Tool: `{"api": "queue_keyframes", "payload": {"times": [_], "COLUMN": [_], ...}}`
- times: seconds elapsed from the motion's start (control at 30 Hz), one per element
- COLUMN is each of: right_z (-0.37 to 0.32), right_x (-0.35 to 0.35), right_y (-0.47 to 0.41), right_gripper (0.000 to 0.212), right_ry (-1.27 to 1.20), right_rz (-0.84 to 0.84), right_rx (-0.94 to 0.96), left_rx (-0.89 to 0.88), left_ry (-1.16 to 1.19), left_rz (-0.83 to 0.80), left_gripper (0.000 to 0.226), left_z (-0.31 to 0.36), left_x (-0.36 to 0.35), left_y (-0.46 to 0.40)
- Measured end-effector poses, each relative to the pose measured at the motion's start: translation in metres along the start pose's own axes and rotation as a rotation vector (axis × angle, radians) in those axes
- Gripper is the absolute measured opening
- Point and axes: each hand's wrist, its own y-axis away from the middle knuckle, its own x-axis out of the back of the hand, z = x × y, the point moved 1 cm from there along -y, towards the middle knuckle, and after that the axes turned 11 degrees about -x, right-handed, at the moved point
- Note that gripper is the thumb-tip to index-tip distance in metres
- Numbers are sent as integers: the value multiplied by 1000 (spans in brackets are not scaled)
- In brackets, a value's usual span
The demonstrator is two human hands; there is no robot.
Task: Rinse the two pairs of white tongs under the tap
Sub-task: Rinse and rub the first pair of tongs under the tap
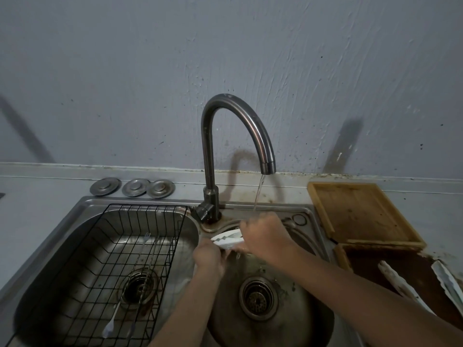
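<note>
A curved steel tap [226, 136] runs water into the small right sink basin [300, 319]. Under the stream, both my hands hold one pair of white tongs [226, 240] lying roughly level. My left hand [209, 255] grips its lower left end; my right hand [265, 237] closes over its right part, and the stream lands on this hand. A second pair of white tongs [448, 284] lies on the dark board at the far right, with a dirty white strip [395, 280] beside it.
The left basin holds a black wire rack [105, 269] with a few long utensils [117, 304] in it. Three metal drain lids [132, 187] sit behind it on the counter. A wooden tray [360, 214] lies right of the sink.
</note>
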Motion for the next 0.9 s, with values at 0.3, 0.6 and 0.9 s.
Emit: {"api": "queue_keyframes", "payload": {"times": [0.3,0.6,0.9], "right_z": [-4,10,11], "right_x": [2,10,6], "right_y": [16,49,56], "right_gripper": [61,61,61], "right_ry": [-1162,-1755,-1712], "right_rz": [-678,-1134,-1156], "right_rx": [-745,-859,-873], "left_rx": [-146,90,-12], "left_ry": [-13,-17,-53], "left_rz": [-420,-537,-312], "left_gripper": [27,34,28], "left_z": [22,10,-3], "left_x": [-24,-43,-50], "left_y": [27,39,48]}}
